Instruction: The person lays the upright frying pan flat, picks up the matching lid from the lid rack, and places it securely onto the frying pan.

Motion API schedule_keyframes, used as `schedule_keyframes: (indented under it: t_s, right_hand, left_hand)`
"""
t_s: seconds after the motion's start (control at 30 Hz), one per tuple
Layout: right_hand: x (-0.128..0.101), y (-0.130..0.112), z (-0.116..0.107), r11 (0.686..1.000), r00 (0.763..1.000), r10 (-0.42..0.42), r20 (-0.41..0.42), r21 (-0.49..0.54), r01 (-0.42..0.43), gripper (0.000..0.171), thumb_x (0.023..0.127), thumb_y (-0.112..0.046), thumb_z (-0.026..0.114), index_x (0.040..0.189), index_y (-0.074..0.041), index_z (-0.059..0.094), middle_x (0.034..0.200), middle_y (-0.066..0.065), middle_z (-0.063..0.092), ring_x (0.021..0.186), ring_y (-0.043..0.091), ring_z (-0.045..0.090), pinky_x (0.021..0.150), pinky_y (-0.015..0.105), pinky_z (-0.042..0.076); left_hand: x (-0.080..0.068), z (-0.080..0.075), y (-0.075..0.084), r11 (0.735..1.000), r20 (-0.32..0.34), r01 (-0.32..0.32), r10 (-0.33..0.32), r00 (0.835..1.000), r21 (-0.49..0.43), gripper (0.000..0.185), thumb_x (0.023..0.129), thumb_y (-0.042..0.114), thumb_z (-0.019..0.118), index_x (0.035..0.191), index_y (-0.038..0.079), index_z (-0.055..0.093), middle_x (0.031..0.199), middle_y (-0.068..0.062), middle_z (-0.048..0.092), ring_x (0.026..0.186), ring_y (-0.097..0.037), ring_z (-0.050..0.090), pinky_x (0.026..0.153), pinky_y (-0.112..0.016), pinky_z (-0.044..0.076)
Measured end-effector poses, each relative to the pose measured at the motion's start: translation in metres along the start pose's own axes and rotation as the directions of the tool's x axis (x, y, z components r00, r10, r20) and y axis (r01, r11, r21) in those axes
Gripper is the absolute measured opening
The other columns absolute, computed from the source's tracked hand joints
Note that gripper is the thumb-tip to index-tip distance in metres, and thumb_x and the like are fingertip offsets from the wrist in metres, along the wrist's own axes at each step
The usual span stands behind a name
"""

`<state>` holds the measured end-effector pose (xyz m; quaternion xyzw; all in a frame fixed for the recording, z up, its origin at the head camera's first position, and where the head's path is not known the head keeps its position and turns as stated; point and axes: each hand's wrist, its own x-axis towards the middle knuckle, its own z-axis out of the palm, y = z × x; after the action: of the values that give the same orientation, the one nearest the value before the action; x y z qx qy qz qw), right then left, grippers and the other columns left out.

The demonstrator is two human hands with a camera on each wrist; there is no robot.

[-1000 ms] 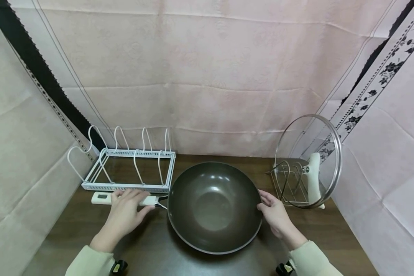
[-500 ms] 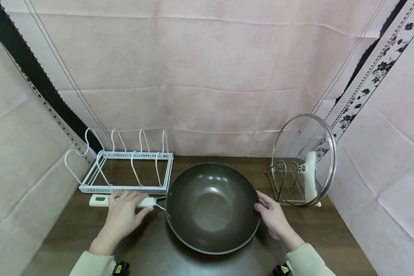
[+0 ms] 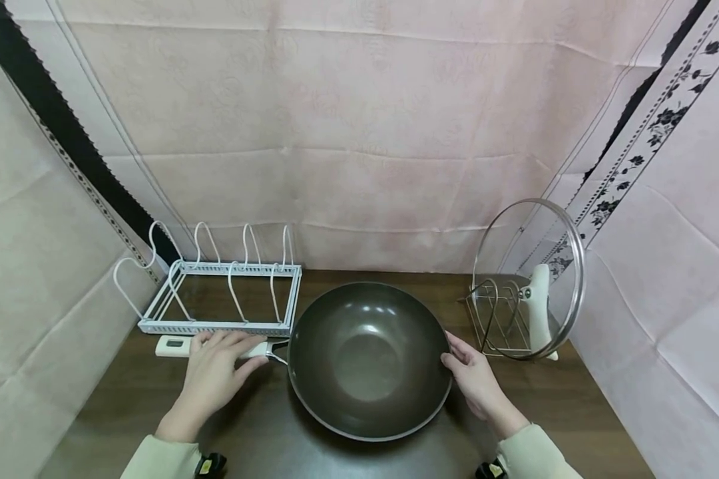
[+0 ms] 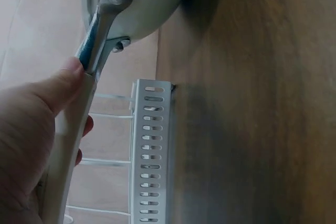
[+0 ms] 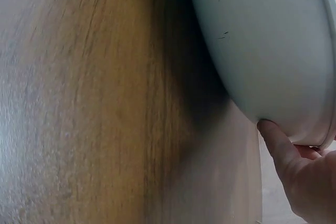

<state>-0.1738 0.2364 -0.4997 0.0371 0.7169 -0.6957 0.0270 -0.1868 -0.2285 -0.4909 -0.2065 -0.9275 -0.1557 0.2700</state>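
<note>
A dark wok (image 3: 368, 359) sits on the brown table (image 3: 575, 406) in the middle of the head view. Its white handle (image 3: 172, 346) points left. My left hand (image 3: 228, 344) grips that handle, and in the left wrist view the thumb lies along the handle (image 4: 73, 145) near the metal bracket (image 4: 107, 3). My right hand (image 3: 453, 354) holds the wok's right rim. The right wrist view shows its thumb (image 5: 275, 142) pressed against the pale outer wall of the wok (image 5: 262, 40), with the fingers over the rim.
A white wire rack (image 3: 222, 293) with upright dividers stands at the back left, just behind the handle; its slotted edge (image 4: 149, 150) is close to my left hand. At the back right a glass lid (image 3: 530, 276) leans in a metal stand (image 3: 497, 319). Cloth walls surround the table.
</note>
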Motion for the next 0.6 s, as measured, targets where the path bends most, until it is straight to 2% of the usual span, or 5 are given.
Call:
schedule_keyframes:
  t_s: [0.2,0.4,0.5,0.6]
  right_hand:
    - [-0.002,-0.007,-0.006,0.999,0.998,0.048,0.03,0.025,-0.049,0.052,0.097,-0.002,0.052,0.147,-0.007,0.038,0.144,0.019,0.044,0.114,0.029,0.057,0.082,0.037,0.053]
    - [-0.005,-0.012,-0.014,0.989,0.997,0.078,0.013,-0.129,-0.075,0.054,0.097,-0.017,0.06,0.147,-0.012,0.039,0.144,0.02,0.043,0.123,0.031,0.05,0.089,0.046,0.049]
    - [-0.006,-0.016,-0.018,0.978,0.998,0.055,0.017,-0.202,-0.051,0.056,0.096,-0.023,0.062,0.146,-0.012,0.039,0.144,0.018,0.044,0.126,0.031,0.048,0.09,0.045,0.049]
    - [-0.008,-0.023,-0.022,0.957,0.999,-0.033,0.037,-0.288,0.042,0.056,0.096,-0.025,0.063,0.145,-0.01,0.041,0.14,0.019,0.048,0.121,0.031,0.053,0.086,0.036,0.051]
  left_hand:
    - [0.005,-0.001,0.003,1.0,0.009,0.005,-0.005,1.0,-0.011,0.039,0.077,0.044,0.077,0.111,0.024,0.074,0.102,0.004,0.068,0.096,-0.023,0.055,0.09,-0.054,0.024]
    - [0.006,-0.001,0.005,1.0,0.013,0.007,-0.006,1.0,-0.013,0.038,0.077,0.042,0.079,0.11,0.023,0.074,0.101,0.004,0.068,0.096,-0.023,0.055,0.091,-0.054,0.024]
    - [0.006,-0.002,0.005,1.0,0.002,0.002,-0.002,1.0,-0.018,0.038,0.076,0.041,0.08,0.109,0.023,0.074,0.1,0.004,0.068,0.095,-0.023,0.055,0.091,-0.054,0.024]
    - [0.005,-0.004,0.005,1.0,0.006,0.01,-0.009,1.0,-0.016,0.038,0.077,0.041,0.079,0.11,0.023,0.074,0.101,0.004,0.068,0.096,-0.023,0.055,0.092,-0.054,0.024]
